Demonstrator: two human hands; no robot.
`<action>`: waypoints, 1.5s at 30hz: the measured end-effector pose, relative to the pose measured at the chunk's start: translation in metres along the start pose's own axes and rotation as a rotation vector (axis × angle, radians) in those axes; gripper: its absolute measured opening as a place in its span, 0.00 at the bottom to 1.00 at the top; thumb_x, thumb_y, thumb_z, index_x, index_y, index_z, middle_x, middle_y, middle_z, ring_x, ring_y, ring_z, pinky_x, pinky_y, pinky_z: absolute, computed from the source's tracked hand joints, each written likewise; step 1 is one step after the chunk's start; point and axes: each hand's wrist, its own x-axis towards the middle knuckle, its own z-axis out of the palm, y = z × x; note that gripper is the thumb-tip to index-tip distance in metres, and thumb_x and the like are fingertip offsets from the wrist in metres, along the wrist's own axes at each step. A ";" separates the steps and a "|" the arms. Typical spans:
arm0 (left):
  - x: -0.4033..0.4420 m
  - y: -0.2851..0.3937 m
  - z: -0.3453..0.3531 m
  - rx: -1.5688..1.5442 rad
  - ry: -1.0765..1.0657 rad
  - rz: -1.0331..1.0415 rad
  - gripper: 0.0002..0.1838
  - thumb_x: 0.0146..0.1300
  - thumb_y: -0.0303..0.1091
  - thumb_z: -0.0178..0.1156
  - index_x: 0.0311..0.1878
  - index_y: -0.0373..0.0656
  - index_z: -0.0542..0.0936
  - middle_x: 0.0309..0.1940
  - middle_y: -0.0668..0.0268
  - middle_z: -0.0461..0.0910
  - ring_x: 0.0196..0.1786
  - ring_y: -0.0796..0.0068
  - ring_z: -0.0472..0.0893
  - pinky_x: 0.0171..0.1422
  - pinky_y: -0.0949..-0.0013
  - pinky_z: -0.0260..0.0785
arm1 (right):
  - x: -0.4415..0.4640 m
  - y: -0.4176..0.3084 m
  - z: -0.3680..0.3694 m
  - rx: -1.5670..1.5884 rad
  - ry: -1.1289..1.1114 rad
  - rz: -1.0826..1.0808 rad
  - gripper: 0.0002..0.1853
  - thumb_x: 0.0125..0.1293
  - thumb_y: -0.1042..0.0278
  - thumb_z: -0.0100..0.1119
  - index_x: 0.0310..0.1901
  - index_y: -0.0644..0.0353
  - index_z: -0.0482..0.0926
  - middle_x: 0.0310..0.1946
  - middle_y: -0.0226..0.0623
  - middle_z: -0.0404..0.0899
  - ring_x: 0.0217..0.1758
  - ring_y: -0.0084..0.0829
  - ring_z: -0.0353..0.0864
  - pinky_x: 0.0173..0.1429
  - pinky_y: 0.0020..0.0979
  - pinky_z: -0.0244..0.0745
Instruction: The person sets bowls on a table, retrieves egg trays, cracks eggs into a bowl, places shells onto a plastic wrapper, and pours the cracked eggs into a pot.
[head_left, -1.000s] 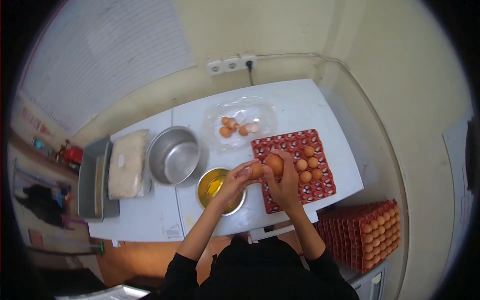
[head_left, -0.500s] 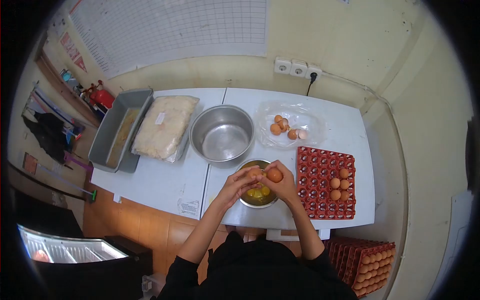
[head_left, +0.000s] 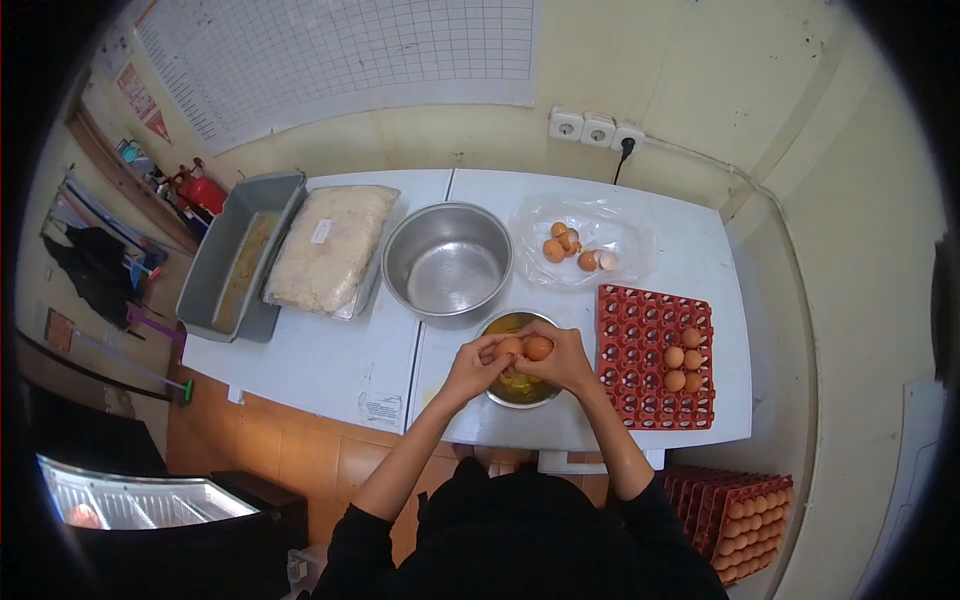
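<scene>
Both hands are over a small metal bowl (head_left: 520,405) with yolks and egg white in it. In my left hand (head_left: 474,370) is a brown egg (head_left: 508,347), with the fingers curled round it. My right hand (head_left: 566,362) grips another brown egg (head_left: 538,348) right beside the first. The two eggs look to be touching, and my fingertips meet around them. Whether either shell is cracked cannot be made out. To the right lies a red egg tray (head_left: 630,355) with several brown eggs (head_left: 675,357) at its right side.
Behind the bowl stands a large metal pot (head_left: 447,258). Broken eggshells (head_left: 555,250) lie on a clear plastic bag (head_left: 620,225). Leftward are a packed bag of pale crumbs (head_left: 335,245) and a grey bin (head_left: 210,270). Stacked egg trays (head_left: 700,510) stand below the table's right end.
My hands have come closer together, bringing the two eggs side by side over the bowl. The view has shifted slightly.
</scene>
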 end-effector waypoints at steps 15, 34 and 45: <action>-0.003 0.029 0.002 0.904 -0.139 0.570 0.38 0.53 0.18 0.60 0.70 0.51 0.65 0.50 0.56 0.66 0.47 0.62 0.75 0.51 0.68 0.71 | -0.026 -0.004 -0.033 -0.349 0.035 -0.341 0.23 0.50 0.72 0.65 0.52 0.58 0.77 0.44 0.41 0.81 0.45 0.42 0.82 0.49 0.36 0.79; 0.172 0.028 0.149 0.901 -0.011 1.029 0.27 0.52 0.27 0.62 0.58 0.49 0.75 0.47 0.53 0.71 0.52 0.58 0.72 0.54 0.62 0.68 | -0.190 0.019 -0.111 0.406 0.835 0.485 0.06 0.64 0.73 0.60 0.39 0.62 0.74 0.30 0.33 0.80 0.26 0.19 0.78 0.28 0.19 0.71; 0.171 -0.024 0.249 0.839 -0.944 0.838 0.22 0.48 0.23 0.63 0.50 0.43 0.75 0.46 0.58 0.72 0.48 0.57 0.77 0.49 0.62 0.73 | -0.262 0.014 -0.137 0.312 1.058 0.629 0.05 0.63 0.73 0.61 0.35 0.65 0.77 0.28 0.32 0.79 0.26 0.19 0.78 0.30 0.21 0.74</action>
